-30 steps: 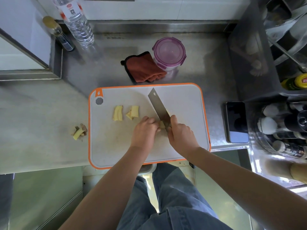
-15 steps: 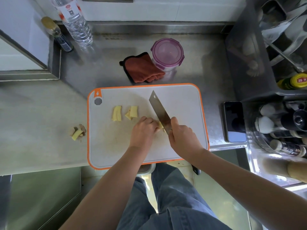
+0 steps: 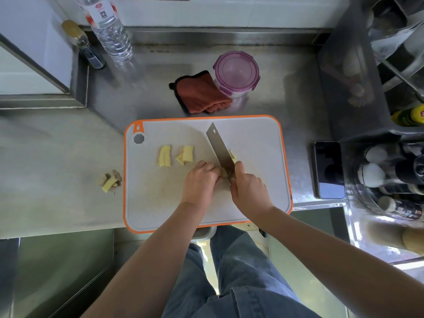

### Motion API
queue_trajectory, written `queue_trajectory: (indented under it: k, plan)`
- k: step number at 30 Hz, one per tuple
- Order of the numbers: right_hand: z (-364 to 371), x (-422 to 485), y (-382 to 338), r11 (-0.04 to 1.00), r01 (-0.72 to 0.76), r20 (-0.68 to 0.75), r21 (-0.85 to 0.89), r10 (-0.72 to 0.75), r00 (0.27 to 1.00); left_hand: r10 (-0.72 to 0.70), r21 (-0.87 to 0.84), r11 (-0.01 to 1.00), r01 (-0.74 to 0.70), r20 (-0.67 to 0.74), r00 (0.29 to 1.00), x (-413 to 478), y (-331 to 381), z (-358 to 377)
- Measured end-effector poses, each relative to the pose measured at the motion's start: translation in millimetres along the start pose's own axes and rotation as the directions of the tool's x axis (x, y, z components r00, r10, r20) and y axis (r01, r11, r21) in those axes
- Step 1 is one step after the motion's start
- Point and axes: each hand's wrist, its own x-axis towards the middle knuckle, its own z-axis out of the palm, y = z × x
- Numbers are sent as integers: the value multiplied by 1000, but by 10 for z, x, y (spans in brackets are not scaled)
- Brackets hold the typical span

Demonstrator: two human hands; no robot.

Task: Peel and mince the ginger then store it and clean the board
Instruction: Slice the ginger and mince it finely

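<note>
Ginger slice (image 3: pixel 232 155) newly cut, right of knife (image 3: pixel 219 149)

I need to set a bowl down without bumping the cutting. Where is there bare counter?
Bare steel lies between the water bottle and the cloth, and between the container and the rack. The pale counter left of the peel scraps is bare. Crowded: the middle of the board, with left hand, right hand, knife and ginger; the phone fills the strip to its right.

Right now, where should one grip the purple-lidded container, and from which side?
The purple-lidded container stands upright and closed, with the red cloth lying at its left. Probably wrap its round wall from the right, below the lid clips.
</note>
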Motion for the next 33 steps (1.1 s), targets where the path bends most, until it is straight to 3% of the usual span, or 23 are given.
queue_trajectory:
  k: [6,14,33]
  plan:
    - [-127,-63,64,992,20,-60,123,-13,998,-33,17,999,33,-13,999,-34,0,-9]
    - [-132,-132,17,1000,24,37,16,-25,999,-6,11,1000,6,-33,999,-51,-37,27]
    - [-28,-67,-71,999,-12,54,-35,13,998,43,9,999,-43,-56,998,-36,-16,-19]
